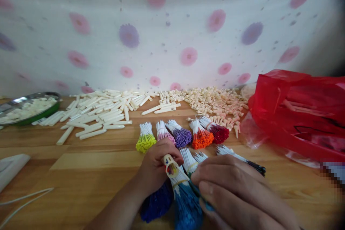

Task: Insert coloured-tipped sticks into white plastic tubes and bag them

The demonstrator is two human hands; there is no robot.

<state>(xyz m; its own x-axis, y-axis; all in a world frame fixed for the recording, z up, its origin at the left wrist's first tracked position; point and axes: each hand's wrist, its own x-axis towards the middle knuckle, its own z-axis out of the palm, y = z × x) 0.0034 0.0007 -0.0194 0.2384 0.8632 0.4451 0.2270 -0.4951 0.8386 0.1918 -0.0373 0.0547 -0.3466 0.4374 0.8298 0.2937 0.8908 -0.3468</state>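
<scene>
Left hand [155,163] pinching cream tube [167,159], coloured tips [171,169] inside. Right hand [234,183], fingers together, beside blue-tipped bundle [185,201]; can't tell its grip. Orange-tipped bundle [202,138] beyond hands on tabletop [97,165].

Left hand [155,165] curled closed, right hand [229,183] arched alongside.

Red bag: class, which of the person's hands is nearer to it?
Right. The right hand is left of the red bag, nearer the camera; the left hand is farther left of the bag.
</scene>
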